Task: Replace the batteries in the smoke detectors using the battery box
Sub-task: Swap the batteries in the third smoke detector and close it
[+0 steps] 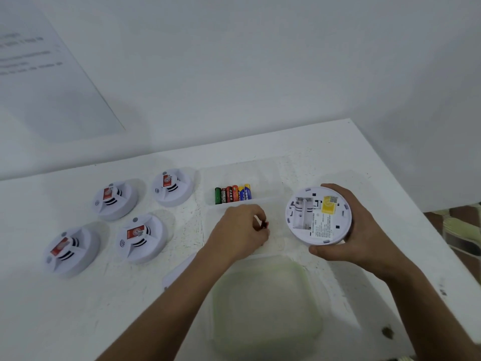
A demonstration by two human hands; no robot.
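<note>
A: What do the hands hold?

B: The right hand (364, 230) grips a smoke detector (318, 215), underside up, near the table's (325, 149) right edge. The left hand (240, 230) pinches a red battery (264, 225).

A: The battery box (242, 178)?

B: Just beyond the left hand; a lid (265, 303) lies nearer. Four detectors (141, 237) sit left, well apart.

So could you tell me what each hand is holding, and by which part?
Right hand grips the round white smoke detector by its rim; left hand pinches a small red battery.
</note>
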